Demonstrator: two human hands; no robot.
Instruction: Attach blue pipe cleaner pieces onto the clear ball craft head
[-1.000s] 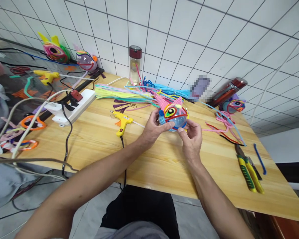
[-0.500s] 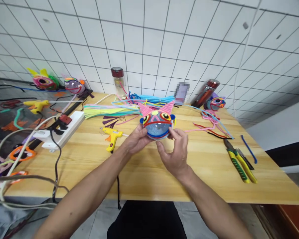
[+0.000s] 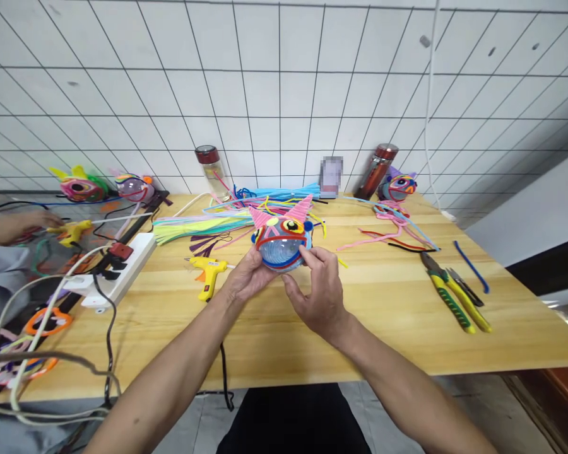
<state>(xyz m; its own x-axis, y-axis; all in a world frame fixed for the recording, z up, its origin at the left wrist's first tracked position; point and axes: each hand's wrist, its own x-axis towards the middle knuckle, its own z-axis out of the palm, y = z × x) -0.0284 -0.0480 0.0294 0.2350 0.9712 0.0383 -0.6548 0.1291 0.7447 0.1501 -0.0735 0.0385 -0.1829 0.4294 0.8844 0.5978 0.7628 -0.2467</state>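
A clear ball figure (image 3: 280,251) with pink pointed ears, a yellow-and-black eye and red and blue edging is held above the middle of the table. My left hand (image 3: 250,275) grips its left side and underside. At its right side, my right hand (image 3: 319,287) touches the edge with the index finger, the thumb apart below and the other fingers curled. Left of my left hand, a yellow glue gun (image 3: 209,275) lies on the table. Behind the figure are bundles of coloured pipe cleaners (image 3: 203,226).
Green-and-yellow pliers (image 3: 452,296) and a blue stem (image 3: 471,267) lie right. A white power strip (image 3: 120,274) with cables is at left. Two flasks (image 3: 377,171) (image 3: 210,169) and a phone-like object (image 3: 331,176) stand behind. Another person's hand (image 3: 26,226) is near a second glue gun (image 3: 73,232).
The view has shifted and levelled. Another person's hand and sleeve have come in at the left. The ball figure is tilted a little more, with my left hand still on it.
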